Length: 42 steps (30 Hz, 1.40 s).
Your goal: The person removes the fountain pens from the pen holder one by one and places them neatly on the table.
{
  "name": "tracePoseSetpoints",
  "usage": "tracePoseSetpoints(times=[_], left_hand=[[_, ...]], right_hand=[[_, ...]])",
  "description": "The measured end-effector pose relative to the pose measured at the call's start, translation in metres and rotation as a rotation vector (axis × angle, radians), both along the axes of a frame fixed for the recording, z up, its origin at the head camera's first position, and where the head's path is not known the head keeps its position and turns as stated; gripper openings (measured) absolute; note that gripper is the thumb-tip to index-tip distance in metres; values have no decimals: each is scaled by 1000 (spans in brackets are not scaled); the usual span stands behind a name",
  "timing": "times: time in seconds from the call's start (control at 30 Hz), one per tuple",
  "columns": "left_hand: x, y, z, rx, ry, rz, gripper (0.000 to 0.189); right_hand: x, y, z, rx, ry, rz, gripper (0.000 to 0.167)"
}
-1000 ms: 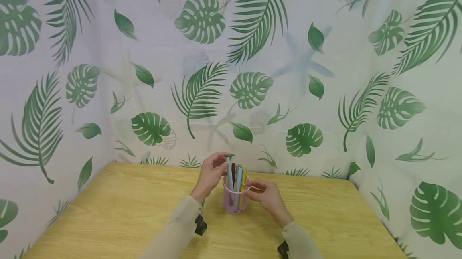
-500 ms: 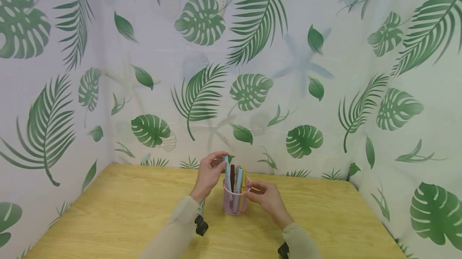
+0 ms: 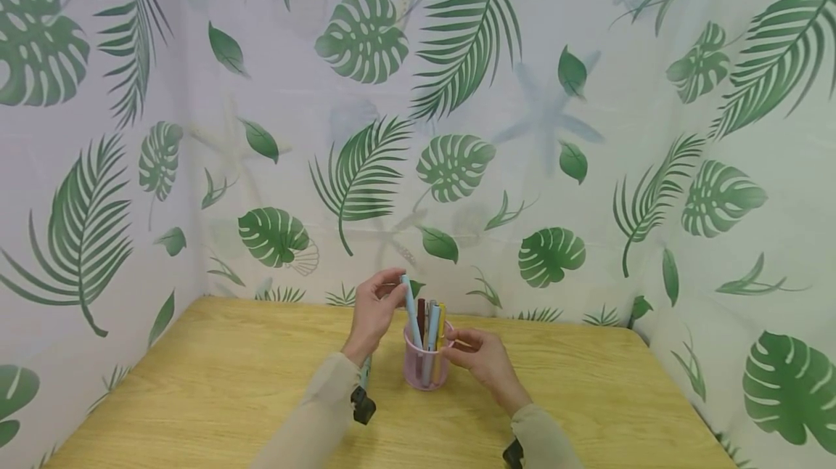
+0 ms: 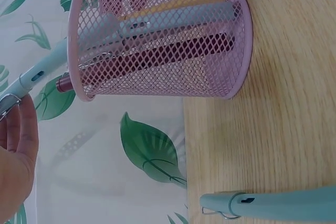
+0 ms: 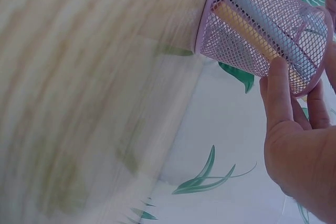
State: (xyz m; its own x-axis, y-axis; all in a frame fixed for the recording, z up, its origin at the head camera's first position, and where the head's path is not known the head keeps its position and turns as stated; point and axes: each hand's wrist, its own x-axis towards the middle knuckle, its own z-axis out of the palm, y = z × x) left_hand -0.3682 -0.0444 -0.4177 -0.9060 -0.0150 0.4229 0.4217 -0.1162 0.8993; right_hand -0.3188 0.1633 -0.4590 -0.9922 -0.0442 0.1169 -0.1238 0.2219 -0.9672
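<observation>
My left hand [image 3: 374,313] pinches a light blue pen [image 3: 411,306] near its clip end. The pen leans left, its lower part still inside a pink mesh pen holder [image 4: 210,88]. With thumb and fingers at the holder's right side, my right hand [image 3: 483,360] grips it close to the rim. Inside the upright holder stand a dark red pen [image 4: 152,60], a second light blue pen [image 3: 433,320] and a yellow pen [image 3: 442,309].
A teal pen [image 4: 283,204] lies on the wooden table [image 3: 228,382], partly behind the left forearm in the head view. Leaf-patterned cloth [image 3: 457,251] rises behind the table and along both sides.
My left hand has risen and shifted slightly left, drawing the light blue pen further up out of the holder. The right hand and the holder stay almost where they were.
</observation>
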Motion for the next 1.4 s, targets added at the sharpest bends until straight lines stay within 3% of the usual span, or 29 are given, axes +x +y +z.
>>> tracePoseSetpoints(times=[0.37, 0.67, 0.77, 0.93, 1.0, 1.4], left_hand=[[0, 0, 3, 34, 10, 75, 27], [3, 0, 4, 14, 46, 90, 18], [8, 0, 8, 17, 41, 98, 17], [7, 0, 10, 23, 29, 109, 17], [3, 0, 7, 29, 35, 112, 17], [5, -3, 6, -17, 56, 154, 26]], right_hand=[[0, 1, -3, 4, 10, -3, 28], [1, 2, -3, 1, 14, 2, 27], [2, 2, -3, 1, 18, 3, 27], [1, 2, -2, 16, 4, -9, 26], [1, 1, -1, 22, -5, -13, 26], [0, 1, -3, 1, -3, -2, 25]])
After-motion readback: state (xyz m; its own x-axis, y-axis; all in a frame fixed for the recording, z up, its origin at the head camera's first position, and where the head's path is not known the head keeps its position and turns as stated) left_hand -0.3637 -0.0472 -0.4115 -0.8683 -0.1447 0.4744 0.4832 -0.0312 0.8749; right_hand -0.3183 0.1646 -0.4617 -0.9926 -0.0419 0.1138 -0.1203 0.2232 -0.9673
